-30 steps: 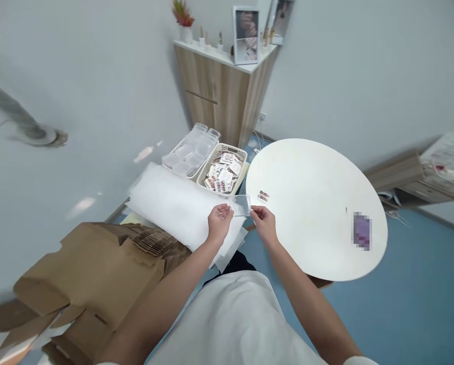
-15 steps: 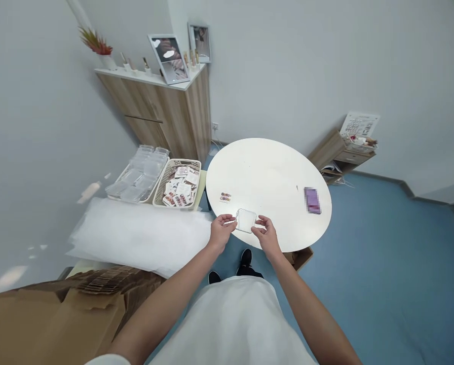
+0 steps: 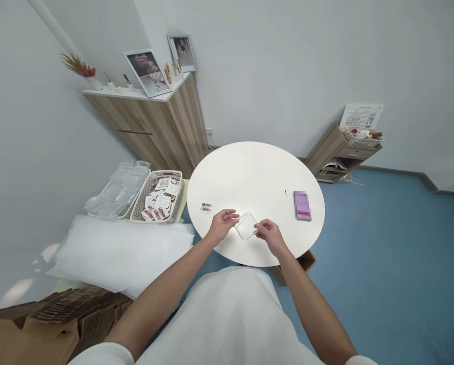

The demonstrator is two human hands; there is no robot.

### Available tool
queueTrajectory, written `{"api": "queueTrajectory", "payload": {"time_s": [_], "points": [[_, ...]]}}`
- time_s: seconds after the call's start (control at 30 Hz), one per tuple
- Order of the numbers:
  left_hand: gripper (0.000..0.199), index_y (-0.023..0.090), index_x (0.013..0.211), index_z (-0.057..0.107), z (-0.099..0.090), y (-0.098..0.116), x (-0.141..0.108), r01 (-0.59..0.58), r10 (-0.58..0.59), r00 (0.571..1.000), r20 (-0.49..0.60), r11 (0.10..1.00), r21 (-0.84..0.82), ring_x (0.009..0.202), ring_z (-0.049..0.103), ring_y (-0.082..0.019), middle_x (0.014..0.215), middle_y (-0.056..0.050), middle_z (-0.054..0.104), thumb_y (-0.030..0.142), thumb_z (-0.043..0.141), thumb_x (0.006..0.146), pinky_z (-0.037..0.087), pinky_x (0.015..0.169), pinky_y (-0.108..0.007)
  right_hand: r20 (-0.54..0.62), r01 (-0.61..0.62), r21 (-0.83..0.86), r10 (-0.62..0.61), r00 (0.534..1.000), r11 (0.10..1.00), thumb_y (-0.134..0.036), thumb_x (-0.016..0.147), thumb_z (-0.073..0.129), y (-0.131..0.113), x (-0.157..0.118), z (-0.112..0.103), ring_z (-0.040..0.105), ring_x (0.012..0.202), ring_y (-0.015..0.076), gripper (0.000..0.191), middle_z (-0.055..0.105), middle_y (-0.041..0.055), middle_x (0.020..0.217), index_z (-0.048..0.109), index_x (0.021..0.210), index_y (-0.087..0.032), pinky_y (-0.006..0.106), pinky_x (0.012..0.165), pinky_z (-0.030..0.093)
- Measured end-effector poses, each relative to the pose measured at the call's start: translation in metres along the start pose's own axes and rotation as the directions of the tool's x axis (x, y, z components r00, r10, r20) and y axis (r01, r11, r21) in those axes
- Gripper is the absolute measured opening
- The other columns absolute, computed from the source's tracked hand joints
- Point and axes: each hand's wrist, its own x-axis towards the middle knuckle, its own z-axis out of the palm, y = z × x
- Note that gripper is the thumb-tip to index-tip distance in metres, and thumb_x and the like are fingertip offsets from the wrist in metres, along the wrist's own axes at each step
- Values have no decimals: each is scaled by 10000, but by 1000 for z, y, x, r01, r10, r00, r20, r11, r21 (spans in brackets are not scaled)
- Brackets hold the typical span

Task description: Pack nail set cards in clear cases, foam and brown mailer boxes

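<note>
A small square clear plastic box (image 3: 246,226) is held above the near part of the white round table (image 3: 257,167), turned cornerwise to me. My right hand (image 3: 269,235) pinches its right corner between thumb and fingers. My left hand (image 3: 223,224) is at the box's upper left edge, fingers stretched out and a little apart; whether the fingertips touch the plastic I cannot tell. On the table to the left of that hand lies a card of coloured press-on nails (image 3: 206,207).
A blurred purple pack (image 3: 302,206) lies at the table's right. To the left are a basket of nail cards (image 3: 138,215), a tray of clear boxes (image 3: 115,190), white sheets (image 3: 116,248) and folded cardboard (image 3: 33,329). A cardboard box (image 3: 307,260) is under the table edge.
The clear box has turned from square-on to cornerwise. My right hand keeps its grip while the left fingers have loosened at the other side. The view has shifted slightly.
</note>
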Motion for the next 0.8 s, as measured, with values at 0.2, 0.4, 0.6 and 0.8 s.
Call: {"api": "queueTrajectory", "payload": {"time_s": [0.2,0.4,0.6,0.8], "points": [[373,161,991,540,33,-8,15,51,-51,992,-119,999,-5,894,587,-157,1061,-107,589,336,629,674,464,783,-317,25,-36,14,35,999,999,-395,569,688,4,14,-30,578,621,112,293,543,-26,731,508,687,-196,305,657,487],[387,166,991,574,49,-26,7,159,-155,987,-51,983,95,852,589,-167,955,-92,621,340,644,652,459,763,-325,-28,-63,100,66,997,993,-399,586,678,18,18,-50,597,667,116,293,513,-33,764,499,703,-199,310,691,503],[389,149,972,580,63,-34,12,207,-206,978,-23,975,85,732,582,-137,810,-59,615,327,668,637,467,719,-318,-31,-79,106,82,996,991,-400,613,663,25,25,-59,610,681,127,286,514,-29,765,503,735,-197,303,689,498],[424,138,975,580,68,-36,22,238,-237,971,-14,969,61,680,566,-112,777,-42,597,352,686,625,467,684,-297,-27,-41,-35,40,999,999,-442,630,633,25,34,-70,602,662,131,302,567,-8,777,516,761,-198,309,674,477]]}}
